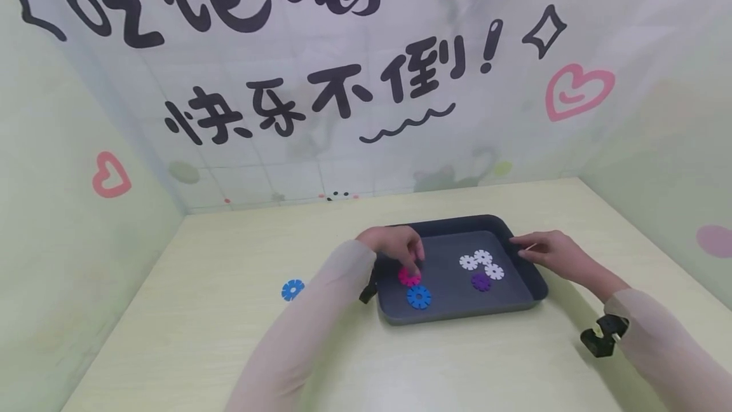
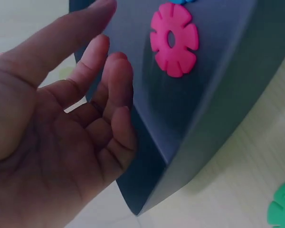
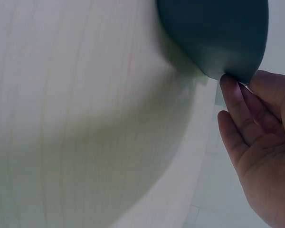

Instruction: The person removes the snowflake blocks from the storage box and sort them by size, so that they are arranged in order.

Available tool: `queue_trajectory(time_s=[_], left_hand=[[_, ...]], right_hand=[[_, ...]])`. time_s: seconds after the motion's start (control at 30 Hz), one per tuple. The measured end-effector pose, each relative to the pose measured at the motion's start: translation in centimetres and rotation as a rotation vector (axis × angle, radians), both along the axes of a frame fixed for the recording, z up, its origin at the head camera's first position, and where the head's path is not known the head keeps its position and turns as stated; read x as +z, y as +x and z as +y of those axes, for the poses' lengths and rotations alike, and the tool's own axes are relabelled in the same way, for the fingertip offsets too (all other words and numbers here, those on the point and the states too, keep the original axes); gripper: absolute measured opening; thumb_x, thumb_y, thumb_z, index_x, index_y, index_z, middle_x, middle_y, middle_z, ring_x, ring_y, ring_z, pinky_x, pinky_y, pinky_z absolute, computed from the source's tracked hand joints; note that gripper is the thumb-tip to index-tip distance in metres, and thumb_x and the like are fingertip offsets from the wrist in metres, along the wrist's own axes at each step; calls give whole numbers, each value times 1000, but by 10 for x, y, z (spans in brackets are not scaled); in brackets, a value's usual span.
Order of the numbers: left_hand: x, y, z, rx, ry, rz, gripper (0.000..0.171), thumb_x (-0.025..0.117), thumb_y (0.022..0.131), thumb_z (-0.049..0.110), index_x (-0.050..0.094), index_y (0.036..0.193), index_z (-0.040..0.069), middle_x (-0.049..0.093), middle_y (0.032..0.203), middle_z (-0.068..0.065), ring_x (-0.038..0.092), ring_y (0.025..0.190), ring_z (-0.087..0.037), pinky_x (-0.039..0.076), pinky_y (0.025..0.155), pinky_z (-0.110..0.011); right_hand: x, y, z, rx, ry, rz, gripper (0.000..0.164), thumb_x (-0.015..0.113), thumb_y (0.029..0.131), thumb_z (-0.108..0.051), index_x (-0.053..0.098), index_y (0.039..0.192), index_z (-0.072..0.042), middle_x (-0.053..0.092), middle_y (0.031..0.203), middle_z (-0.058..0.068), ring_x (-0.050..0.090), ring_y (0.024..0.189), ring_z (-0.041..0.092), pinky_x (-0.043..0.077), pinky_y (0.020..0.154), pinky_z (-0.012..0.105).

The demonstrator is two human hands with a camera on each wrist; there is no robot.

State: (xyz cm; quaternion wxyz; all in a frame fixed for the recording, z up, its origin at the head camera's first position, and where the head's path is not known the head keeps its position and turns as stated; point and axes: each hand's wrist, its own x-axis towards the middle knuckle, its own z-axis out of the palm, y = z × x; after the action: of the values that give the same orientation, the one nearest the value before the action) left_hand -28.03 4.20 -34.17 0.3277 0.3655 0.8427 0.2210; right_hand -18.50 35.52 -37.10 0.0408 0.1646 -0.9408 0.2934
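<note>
A dark grey rectangular tray (image 1: pixel 446 313) stands on the pale wooden table. My left hand (image 1: pixel 397 246) hovers over its left end, fingers loosely bent and holding nothing, as the left wrist view shows. Just below the fingertips a pink snowflake disc (image 2: pixel 175 40) lies flat in the tray, with a blue snowflake disc (image 1: pixel 419 297) beside it. At the tray's right side, my right hand (image 1: pixel 550 252) pinches the rim between thumb and fingers. Several white snowflake discs (image 1: pixel 482 257) and a purple disc (image 1: pixel 481 282) sit in the tray's right half.
Left of the tray, another blue disc (image 1: pixel 292 289) lies on the table (image 1: pixel 229 259), partly hidden by the left sleeve. A green disc (image 2: pixel 282 206) shows at the edge of the left wrist view. Printed wall sheets (image 1: pixel 274 164) enclose the table's back and sides.
</note>
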Motion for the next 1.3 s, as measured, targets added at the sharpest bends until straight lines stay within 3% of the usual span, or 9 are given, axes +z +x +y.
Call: queue_trajectory(time_s=[0.43, 0.67, 0.97, 1.3], left_hand=[[-7, -3, 11, 70, -208, 28, 24, 77, 73, 12, 61, 91, 13, 56, 87, 2, 48, 80, -11, 40, 72, -25], [-9, -1, 13, 70, -231, 58, 25, 80, 70, 11, 61, 87, 12, 56, 83, 1, 47, 76, -12, 40, 67, -25], [-8, 3, 12, 58, -272, 111, 17, 77, 74, 15, 63, 81, 13, 60, 79, 3, 51, 74, -10, 42, 70, -25], [-7, 2, 9, 94, -251, 81, 20, 77, 74, 17, 60, 84, 15, 59, 83, 2, 52, 78, -12, 41, 74, -28]], right_hand=[[1, 1, -1, -11, -4, -9, 31, 65, 82, -1, 59, 109, 12, 61, 101, 28, 65, 80, 30, 50, 64, 27], [1, 1, 0, -19, -16, -45, 32, 64, 83, -2, 58, 111, 12, 60, 104, 28, 64, 84, 32, 49, 66, 27], [1, 1, 0, -16, -20, -47, 32, 63, 83, -1, 58, 111, 12, 60, 104, 28, 64, 84, 33, 50, 67, 27], [0, 0, 1, -15, -16, -43, 31, 64, 83, -2, 58, 111, 12, 61, 104, 28, 64, 83, 32, 50, 67, 28]])
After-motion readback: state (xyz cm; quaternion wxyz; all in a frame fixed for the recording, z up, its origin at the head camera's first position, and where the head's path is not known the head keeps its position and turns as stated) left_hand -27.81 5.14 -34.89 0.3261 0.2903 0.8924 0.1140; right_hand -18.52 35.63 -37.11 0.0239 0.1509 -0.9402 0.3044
